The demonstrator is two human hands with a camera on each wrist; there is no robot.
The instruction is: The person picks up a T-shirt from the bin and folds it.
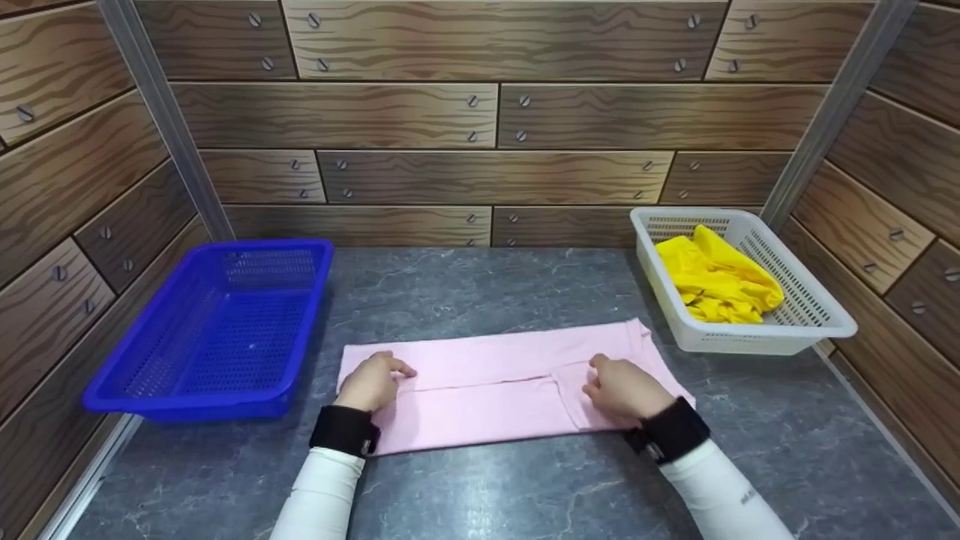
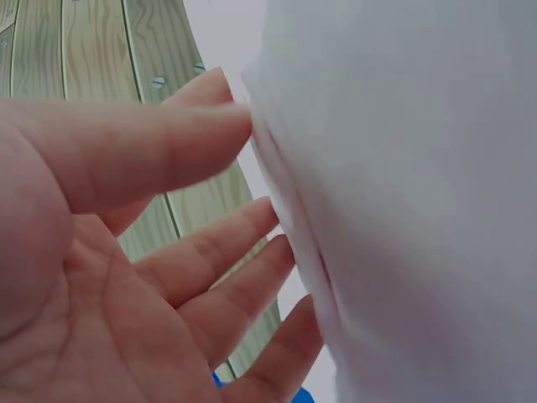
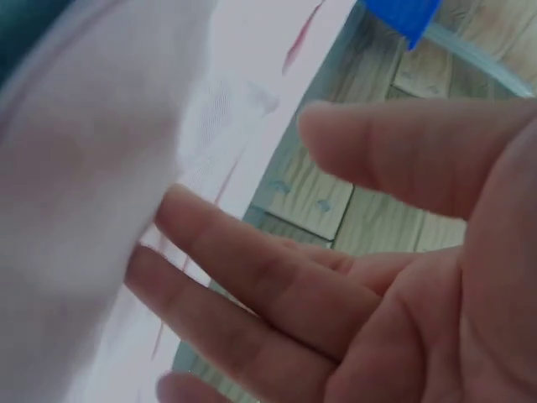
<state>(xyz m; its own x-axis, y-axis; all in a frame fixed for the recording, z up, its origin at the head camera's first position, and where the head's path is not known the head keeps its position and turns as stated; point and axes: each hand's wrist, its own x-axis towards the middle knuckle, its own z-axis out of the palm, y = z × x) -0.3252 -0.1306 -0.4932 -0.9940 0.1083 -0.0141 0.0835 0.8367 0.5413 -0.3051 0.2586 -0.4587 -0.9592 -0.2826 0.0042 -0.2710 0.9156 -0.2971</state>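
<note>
A pink garment (image 1: pixel 480 405), folded into a long flat strip, lies on the grey table. A lengthwise seam where two folded edges meet runs along its middle, with a smaller folded flap near the right end. On its left end rests my left hand (image 1: pixel 373 381); in the left wrist view the fingertips (image 2: pixel 281 252) touch the cloth and the thumb stands apart from them. My right hand (image 1: pixel 624 386) is at the flap on the right end. In the right wrist view its fingertips (image 3: pixel 172 206) meet the pink fabric, thumb held away.
A blue perforated basket (image 1: pixel 307 330) stands at the left with nothing in it. At the back right is a white basket (image 1: pixel 757 337) holding a crumpled yellow cloth (image 1: pixel 720 277). Wood-patterned walls (image 1: pixel 420 112) enclose the table (image 1: pixel 480 285) on three sides.
</note>
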